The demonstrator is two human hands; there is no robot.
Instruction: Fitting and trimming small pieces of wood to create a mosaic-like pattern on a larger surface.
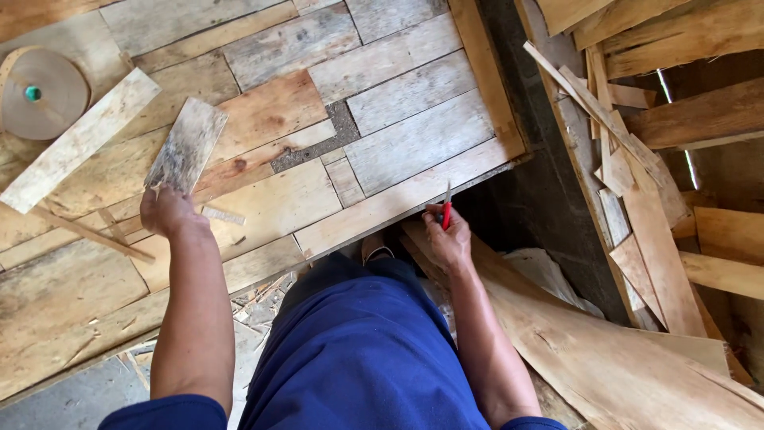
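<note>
A patchwork veneer sheet [239, 143] covers the counter [48, 318]. On its left part lies a grey veneer strip [187, 145], its near end pinched in the grip of the left hand [167, 211]. The right hand [447, 239], at the sheet's near right edge, is closed around a red-handled knife [446, 209], blade pointing away. Pressing the strip flat against its neighbours would likely seat it cleanly.

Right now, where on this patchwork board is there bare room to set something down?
Bare room: the grey planks between the dark gritty gap and the right edge strip. The left side is crowded: paper tape roll, pale plank, and grey veneer piece under the left hand. The right hand holds a red knife.
</note>
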